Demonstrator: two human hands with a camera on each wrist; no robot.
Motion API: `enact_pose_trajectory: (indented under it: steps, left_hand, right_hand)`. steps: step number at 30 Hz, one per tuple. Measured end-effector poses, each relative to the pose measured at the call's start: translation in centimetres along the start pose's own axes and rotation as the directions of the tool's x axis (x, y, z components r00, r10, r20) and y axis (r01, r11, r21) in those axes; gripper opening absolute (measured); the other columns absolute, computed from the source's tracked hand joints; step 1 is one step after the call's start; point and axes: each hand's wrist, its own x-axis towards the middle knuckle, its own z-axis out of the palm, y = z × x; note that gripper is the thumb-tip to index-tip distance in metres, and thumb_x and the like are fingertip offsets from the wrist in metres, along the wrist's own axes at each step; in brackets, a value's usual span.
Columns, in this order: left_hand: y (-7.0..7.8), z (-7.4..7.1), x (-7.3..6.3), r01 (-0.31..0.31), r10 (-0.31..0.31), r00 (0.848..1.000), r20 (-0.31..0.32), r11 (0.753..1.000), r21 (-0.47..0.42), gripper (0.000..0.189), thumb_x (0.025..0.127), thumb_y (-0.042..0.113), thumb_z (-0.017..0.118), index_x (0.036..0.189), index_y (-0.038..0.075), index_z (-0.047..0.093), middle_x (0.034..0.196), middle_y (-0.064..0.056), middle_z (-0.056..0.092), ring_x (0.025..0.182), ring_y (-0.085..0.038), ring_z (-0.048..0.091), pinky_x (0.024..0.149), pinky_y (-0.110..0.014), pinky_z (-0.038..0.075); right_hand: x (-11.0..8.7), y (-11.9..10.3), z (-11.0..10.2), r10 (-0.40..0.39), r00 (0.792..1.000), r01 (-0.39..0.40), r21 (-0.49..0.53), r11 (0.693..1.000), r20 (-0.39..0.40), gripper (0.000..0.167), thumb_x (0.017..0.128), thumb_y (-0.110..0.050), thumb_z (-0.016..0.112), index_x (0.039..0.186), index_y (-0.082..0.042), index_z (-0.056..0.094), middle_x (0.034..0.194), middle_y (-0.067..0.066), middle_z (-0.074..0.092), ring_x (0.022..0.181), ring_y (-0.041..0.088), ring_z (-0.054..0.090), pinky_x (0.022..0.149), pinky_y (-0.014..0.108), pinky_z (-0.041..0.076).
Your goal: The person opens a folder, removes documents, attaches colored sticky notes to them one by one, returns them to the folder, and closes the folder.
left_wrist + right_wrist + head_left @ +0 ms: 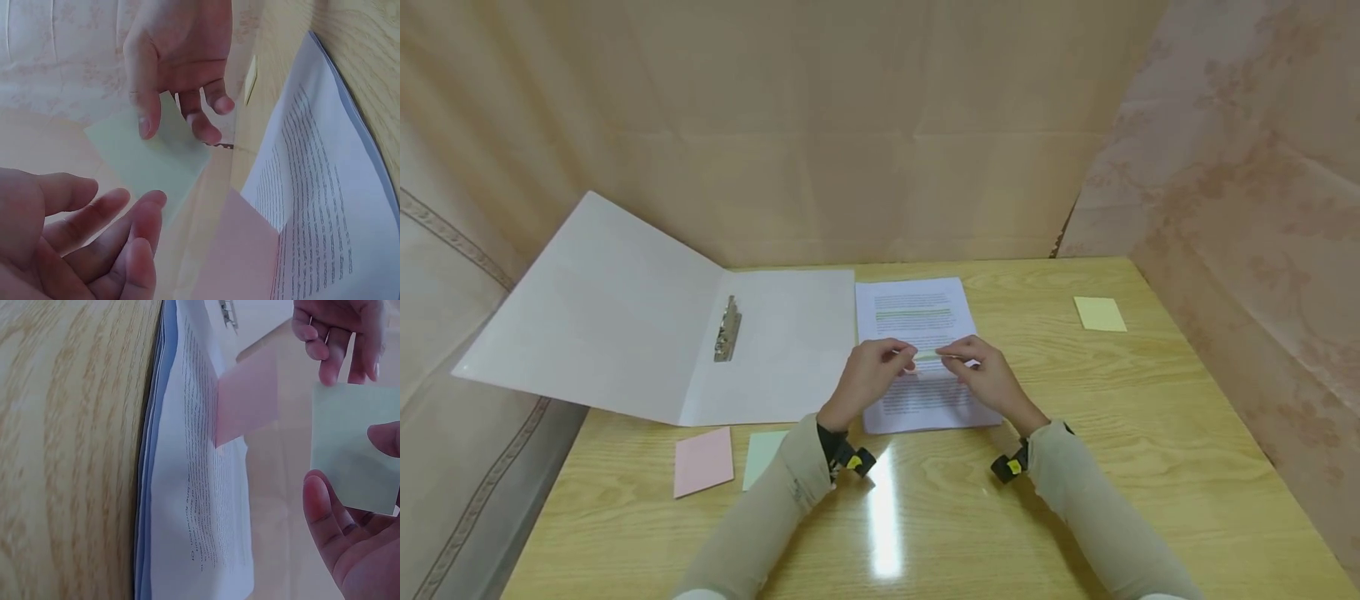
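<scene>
A pale green sticky note (350,444) is pinched between thumb and fingers of my right hand (992,382), above a stack of printed sheets (917,292). My left hand (868,377) is at the note's other edge. Its fingertips (153,199) meet or nearly touch that edge, with the thumb apart from it; contact is hard to tell. From the top sheet a pink sticky note (247,400) sticks up, under the hands. Green highlighted lines (913,313) cross the upper text. The hands cover part of the page in the head view.
An open white binder (790,333) with a metal clip (727,329) lies left of the sheets, its cover raised. Pink (703,463) and green (763,454) sticky notes lie in front of it. A yellow sticky note (1101,314) sits at the right. Curtains (880,150) surround the table.
</scene>
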Motion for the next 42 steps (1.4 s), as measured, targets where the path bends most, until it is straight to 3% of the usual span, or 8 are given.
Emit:
enact_pose_trajectory:
  steps: [8, 16, 21, 24, 30, 33, 37, 42]
  left_hand:
    - [0.3, 0.4, 0.5, 0.057, -0.058, 0.998, -0.008, 0.993, -0.101, 0.023, 0.094, 0.020, 0.064, 0.099, 0.000, 0.074, 0.086, -0.013, 0.075, 0.077, -0.026, 0.072, 0.066, -0.026, 0.056]
    - [0.2, 0.7, 1.3, 0.088, -0.114, 0.986, -0.125, 0.977, -0.196, 0.016, 0.088, 0.015, 0.070, 0.096, 0.003, 0.076, 0.089, -0.013, 0.075, 0.080, -0.030, 0.072, 0.069, -0.033, 0.057]
    - [0.1, 1.1, 1.8, 0.083, -0.119, 0.982, -0.144, 0.968, -0.236, 0.015, 0.088, 0.013, 0.070, 0.097, 0.003, 0.076, 0.091, -0.013, 0.075, 0.080, -0.030, 0.071, 0.069, -0.031, 0.057]
    - [-0.1, 1.5, 2.1, 0.080, -0.112, 0.985, -0.133, 0.971, -0.226, 0.015, 0.089, 0.013, 0.069, 0.098, 0.003, 0.075, 0.092, -0.013, 0.075, 0.080, -0.029, 0.071, 0.066, -0.023, 0.054]
    - [-0.4, 2.2, 2.6, 0.053, -0.058, 0.995, -0.086, 0.997, -0.057, 0.016, 0.087, 0.006, 0.065, 0.099, 0.006, 0.075, 0.096, -0.011, 0.074, 0.084, -0.019, 0.066, 0.071, -0.023, 0.050]
    - [-0.5, 2.5, 2.8, 0.050, -0.049, 0.996, -0.069, 0.999, 0.021, 0.018, 0.087, 0.004, 0.064, 0.100, 0.007, 0.075, 0.093, -0.009, 0.072, 0.080, -0.014, 0.060, 0.070, -0.023, 0.047]
    - [-0.7, 3.1, 2.7, 0.021, -0.015, 0.998, -0.057, 0.993, 0.115, 0.019, 0.085, 0.004, 0.064, 0.101, 0.008, 0.074, 0.083, -0.006, 0.067, 0.068, -0.011, 0.051, 0.062, -0.021, 0.040]
    - [-0.8, 3.8, 2.7, -0.015, 0.020, 1.000, -0.014, 0.966, 0.260, 0.022, 0.084, 0.005, 0.063, 0.103, 0.009, 0.073, 0.077, -0.002, 0.064, 0.058, -0.008, 0.045, 0.055, -0.019, 0.034]
  right_hand:
    - [0.1, 0.0, 0.1, -0.023, 1.000, 0.023, 0.016, 1.000, 0.013, 0.025, 0.093, -0.014, 0.064, 0.114, -0.001, 0.071, 0.111, 0.014, 0.063, 0.093, 0.019, 0.058, 0.069, 0.022, 0.053]
    - [0.2, -0.3, 0.1, -0.038, 0.999, 0.040, 0.070, 0.997, -0.025, 0.027, 0.096, -0.017, 0.061, 0.112, 0.003, 0.070, 0.116, 0.017, 0.060, 0.094, 0.018, 0.059, 0.075, 0.030, 0.057]
    - [0.6, -0.5, 0.1, 0.045, 0.988, -0.041, 0.031, 0.999, -0.147, 0.024, 0.092, -0.014, 0.067, 0.110, 0.001, 0.072, 0.119, 0.017, 0.057, 0.097, 0.024, 0.060, 0.075, 0.019, 0.052]
    - [0.7, -0.5, 0.0, 0.120, 0.982, -0.115, 0.041, 0.992, -0.144, 0.025, 0.092, -0.014, 0.067, 0.114, -0.001, 0.071, 0.120, 0.019, 0.059, 0.089, 0.023, 0.062, 0.070, 0.021, 0.054]
    - [1.2, -0.3, -0.6, 0.263, 0.960, -0.262, 0.023, 0.965, -0.100, 0.026, 0.092, -0.015, 0.066, 0.114, -0.002, 0.070, 0.113, 0.019, 0.069, 0.074, 0.009, 0.057, 0.062, 0.021, 0.050]
    - [1.3, -0.2, -0.9, 0.313, 0.947, -0.315, -0.018, 0.949, -0.076, 0.025, 0.093, -0.014, 0.064, 0.114, -0.001, 0.070, 0.112, 0.018, 0.069, 0.072, 0.011, 0.055, 0.060, 0.021, 0.048]
    - [1.4, 0.1, -1.1, 0.332, 0.942, -0.334, -0.060, 0.941, -0.042, 0.024, 0.093, -0.012, 0.063, 0.113, -0.001, 0.070, 0.110, 0.019, 0.069, 0.069, 0.014, 0.055, 0.058, 0.023, 0.048]
    - [1.3, 0.9, -1.2, 0.349, 0.937, -0.347, -0.101, 0.932, -0.002, 0.024, 0.091, -0.009, 0.065, 0.113, -0.001, 0.070, 0.103, 0.018, 0.066, 0.069, 0.014, 0.054, 0.058, 0.024, 0.047]
